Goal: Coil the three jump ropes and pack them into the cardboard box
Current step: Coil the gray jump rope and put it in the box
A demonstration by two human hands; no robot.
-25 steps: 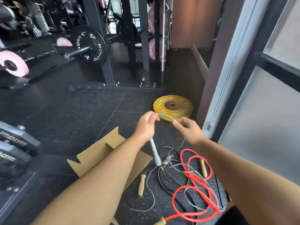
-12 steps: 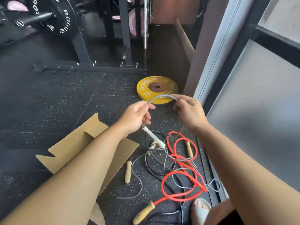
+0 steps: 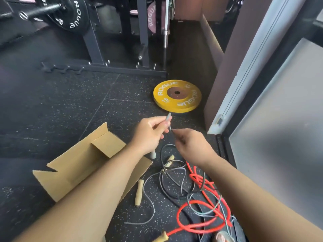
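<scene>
My left hand [image 3: 151,131] grips a white jump-rope handle [image 3: 153,155] together with a folded bight of grey rope [image 3: 168,119] that sticks up past its fingers. My right hand [image 3: 190,145] pinches the same grey rope just right of the left hand. Below them on the floor lies a tangle: a red rope [image 3: 197,205], a black rope [image 3: 165,182] and more grey rope [image 3: 148,198], with several wooden handles [image 3: 139,192]. The open cardboard box [image 3: 73,172] lies on its side under my left forearm.
A yellow weight plate [image 3: 177,96] lies flat on the black rubber floor beyond my hands. A black squat rack [image 3: 92,44] with a loaded barbell stands at the back. A wall and glass panel [image 3: 279,119] close off the right side.
The arc of grey rope between my hands has been folded up; my right hand has come in close to the left, which now holds the fold with the handle. The view has tilted slightly.
</scene>
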